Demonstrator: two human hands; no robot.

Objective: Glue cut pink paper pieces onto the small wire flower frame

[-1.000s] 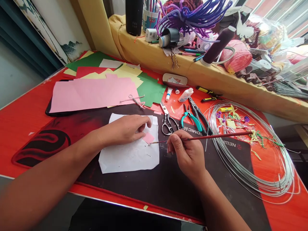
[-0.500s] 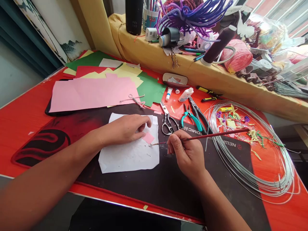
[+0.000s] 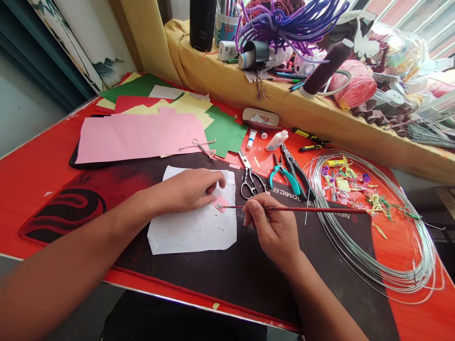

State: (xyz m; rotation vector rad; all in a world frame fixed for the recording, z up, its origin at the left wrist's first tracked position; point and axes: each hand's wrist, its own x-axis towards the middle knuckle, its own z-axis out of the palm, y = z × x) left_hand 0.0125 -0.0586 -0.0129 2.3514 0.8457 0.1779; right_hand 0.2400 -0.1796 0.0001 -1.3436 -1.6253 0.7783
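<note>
A thin red-handled paintbrush [image 3: 320, 209] is pinched in my right hand [image 3: 273, 222], its handle pointing to the right. Its tip rests on a small pink piece of paper [image 3: 223, 207]. My left hand [image 3: 194, 189] comes in from the left with curled fingers, the thumb and fingertips closed on the left edge of that piece. Beneath both lies a creased white sheet of paper [image 3: 192, 234], with small dark specks on it. Scissors [image 3: 249, 177] lie just beyond the right hand, beside teal-handled pliers [image 3: 284, 175].
A black mouse mat [image 3: 213, 279] covers much of the red table. Pink sheets [image 3: 142, 137] and green paper [image 3: 225, 130] lie at the back left. A wire coil [image 3: 355, 251] circles paper scraps on the right. A white glue bottle [image 3: 277, 140] and a crowded ledge [image 3: 220, 76] stand behind.
The brush tip has moved up and left, from the white sheet onto the pink piece, and the handle's far end has dropped. My left hand stays in place on the paper.
</note>
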